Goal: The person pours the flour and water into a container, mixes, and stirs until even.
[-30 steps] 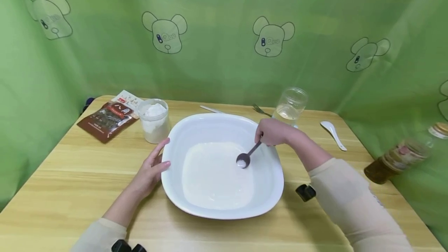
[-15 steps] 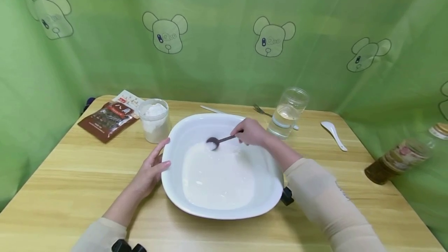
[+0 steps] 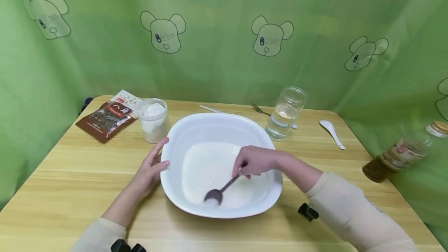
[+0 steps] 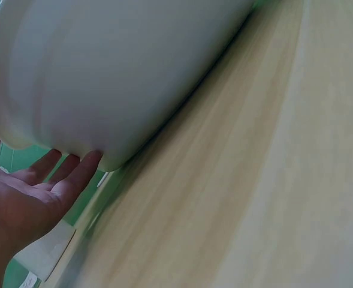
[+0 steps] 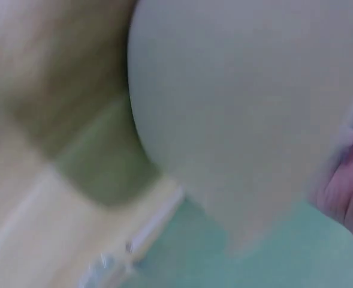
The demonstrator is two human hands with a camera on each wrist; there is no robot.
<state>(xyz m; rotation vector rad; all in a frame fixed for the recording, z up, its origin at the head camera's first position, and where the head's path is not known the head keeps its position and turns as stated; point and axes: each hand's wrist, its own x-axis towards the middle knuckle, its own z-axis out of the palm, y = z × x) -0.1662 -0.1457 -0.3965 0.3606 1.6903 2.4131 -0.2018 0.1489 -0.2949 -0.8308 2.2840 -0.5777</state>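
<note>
A large white basin (image 3: 213,126) stands on the table with a smooth white layer, perhaps liquid, in its bottom. My right hand (image 3: 257,160) reaches over the basin and pinches the handle of a dark brown spoon (image 3: 214,195). The spoon's bowl is low at the basin's near side, with some white stuff in it. My left hand (image 3: 148,172) rests against the basin's left side, thumb and forefinger at the rim. In the left wrist view, the fingers of the left hand (image 4: 38,192) touch the outer wall fairly straight. The right wrist view is blurred and shows part of the right hand (image 5: 347,186).
On the wooden table (image 3: 87,189) are a tub of white powder (image 3: 154,123), a brown spice packet (image 3: 106,121), a glass jar of clear liquid (image 3: 284,116), a fork (image 3: 259,109), a white spoon (image 3: 332,133) and a bottle of dark liquid (image 3: 395,156). Green curtain surrounds it.
The right hand has swept the spoon from the basin's right side across its far side, then down to the near side. My left hand stays at the basin's left edge.
</note>
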